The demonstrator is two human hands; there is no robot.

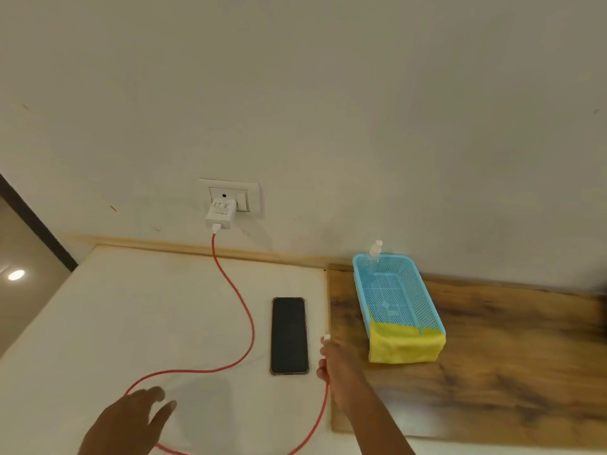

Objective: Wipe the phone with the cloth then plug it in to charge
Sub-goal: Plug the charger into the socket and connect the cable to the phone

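A black phone [289, 335] lies screen up on the white table top [131, 323]. A red charging cable [244, 310] runs from the white charger [220, 214] in the wall socket, loops past the phone's left side and round below it. My right hand [335, 362], just right of the phone, is shut on the cable near its white plug end [326, 338]. Spread and empty, my left hand [138, 418] hovers low at the left. A yellow cloth [405, 344] hangs over the near end of the blue basket [427, 300].
The basket stands on a wooden board [509, 356] to the right and holds a small clear spray bottle [375, 254] at its far end. The socket plate [230, 197] with its switch sits on the wall behind. The table's left edge drops away.
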